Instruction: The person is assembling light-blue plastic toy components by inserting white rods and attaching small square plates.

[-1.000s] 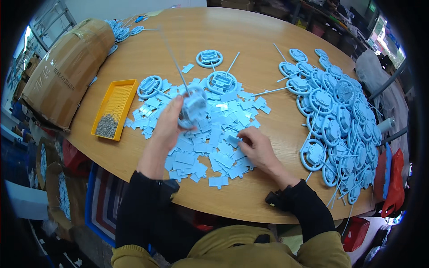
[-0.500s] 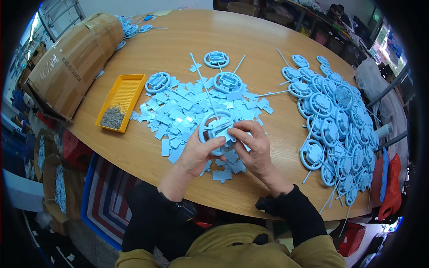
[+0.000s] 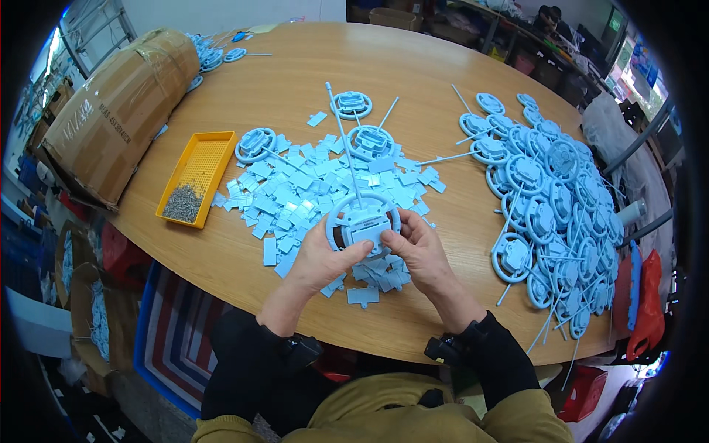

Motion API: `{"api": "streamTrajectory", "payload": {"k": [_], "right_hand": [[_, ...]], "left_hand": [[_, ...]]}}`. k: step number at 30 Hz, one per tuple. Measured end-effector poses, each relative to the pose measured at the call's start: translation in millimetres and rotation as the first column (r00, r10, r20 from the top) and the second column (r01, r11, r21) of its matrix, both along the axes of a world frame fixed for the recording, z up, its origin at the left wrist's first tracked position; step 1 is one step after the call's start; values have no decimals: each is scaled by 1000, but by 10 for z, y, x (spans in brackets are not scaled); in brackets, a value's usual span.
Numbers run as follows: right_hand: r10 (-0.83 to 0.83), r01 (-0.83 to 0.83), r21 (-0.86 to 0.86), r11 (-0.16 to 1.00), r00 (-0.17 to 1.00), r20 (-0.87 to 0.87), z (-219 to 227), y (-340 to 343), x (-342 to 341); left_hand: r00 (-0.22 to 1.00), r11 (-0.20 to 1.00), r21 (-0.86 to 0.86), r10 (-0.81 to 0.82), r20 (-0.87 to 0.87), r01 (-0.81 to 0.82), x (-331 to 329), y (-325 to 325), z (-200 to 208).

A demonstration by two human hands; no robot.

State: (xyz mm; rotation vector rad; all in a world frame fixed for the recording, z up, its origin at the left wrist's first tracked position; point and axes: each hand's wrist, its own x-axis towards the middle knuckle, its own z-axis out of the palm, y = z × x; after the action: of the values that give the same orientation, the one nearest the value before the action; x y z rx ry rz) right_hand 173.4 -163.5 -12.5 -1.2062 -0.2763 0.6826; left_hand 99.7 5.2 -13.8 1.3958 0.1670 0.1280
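Both hands hold a light-blue plastic wheel-shaped part (image 3: 362,205) with a ring, a boxy hub and a long thin rod pointing away from me. My left hand (image 3: 322,260) grips its left side, thumb on the hub. On the right side, my right hand (image 3: 419,255) is closed round the ring, its thumb pressing a flat blue cover plate (image 3: 368,231) on the hub. Most fingertips are hidden beneath the part. Under and beyond my hands spreads a pile of loose blue cover plates (image 3: 299,188). Several similar wheel-shaped parts (image 3: 371,142) lie at its far edge.
A yellow tray (image 3: 215,159) with small grey screw-like pieces stands left of the pile. Behind it lies a large cardboard box (image 3: 122,111). At the right, a heap of blue wheel-shaped parts (image 3: 546,210) with rods covers the wooden table (image 3: 436,66).
My right fingers have come down from above the hub to the ring's right side, thumb on the cover plate. The wheel-shaped part has turned to face me more squarely.
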Motion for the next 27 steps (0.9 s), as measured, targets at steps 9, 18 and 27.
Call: {"api": "streamTrajectory", "payload": {"k": [9, 18, 27], "right_hand": [[78, -75, 61, 995, 996, -43, 45, -125, 62], [101, -104, -24, 994, 990, -98, 19, -151, 36], [17, -18, -77, 997, 1000, -16, -41, -134, 26]], "left_hand": [[999, 986, -158, -51, -13, 48, -3, -47, 48], [997, 999, -23, -38, 72, 39, -70, -59, 62], [999, 970, 244, 10, -30, -2, -16, -86, -47]]}}
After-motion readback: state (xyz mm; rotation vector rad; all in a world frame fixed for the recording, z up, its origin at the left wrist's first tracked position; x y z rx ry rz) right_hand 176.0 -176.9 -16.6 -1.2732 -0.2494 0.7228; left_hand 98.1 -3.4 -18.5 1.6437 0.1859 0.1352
